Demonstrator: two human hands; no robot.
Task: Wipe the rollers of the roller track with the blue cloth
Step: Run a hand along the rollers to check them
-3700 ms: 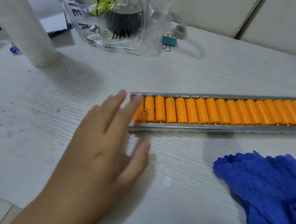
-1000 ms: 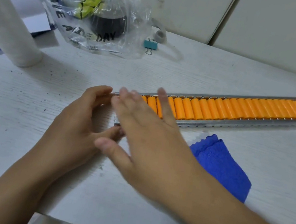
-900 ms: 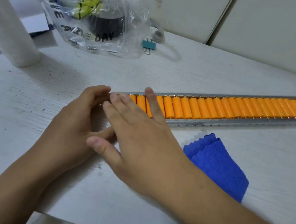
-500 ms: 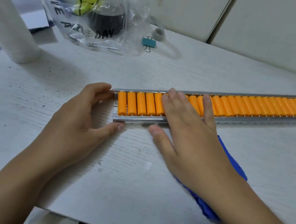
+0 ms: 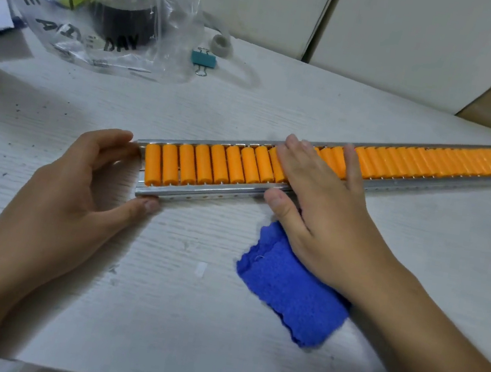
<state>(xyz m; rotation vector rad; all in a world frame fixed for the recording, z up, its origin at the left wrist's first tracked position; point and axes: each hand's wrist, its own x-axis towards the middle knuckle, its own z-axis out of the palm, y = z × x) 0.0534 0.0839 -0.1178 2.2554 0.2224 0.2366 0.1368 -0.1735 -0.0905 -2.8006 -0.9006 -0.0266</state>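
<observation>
More rollers (image 5: 219,166) bare; right hand (image 5: 325,207) slid; left hand (image 5: 78,189) seemingly grips track (image 5: 204,194).

Both forearms are bare to the frame's edge. The left hand (image 5: 77,192) and right hand (image 5: 327,226) have slim fingers (image 5: 348,166) with short, seemingly unpainted nails, though blur softens them.

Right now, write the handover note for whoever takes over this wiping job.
Left hand holds the left end of the roller track between thumb and fingers, steadying it.
Right hand lies flat on the orange rollers, fingers straight, bare.
Blue cloth lies folded on the table near the track, partly under the right wrist, held by neither hand.
Done: no cloth wiping is visible.
Left: pick up the cloth and wipe the rollers along the whole track.
</observation>
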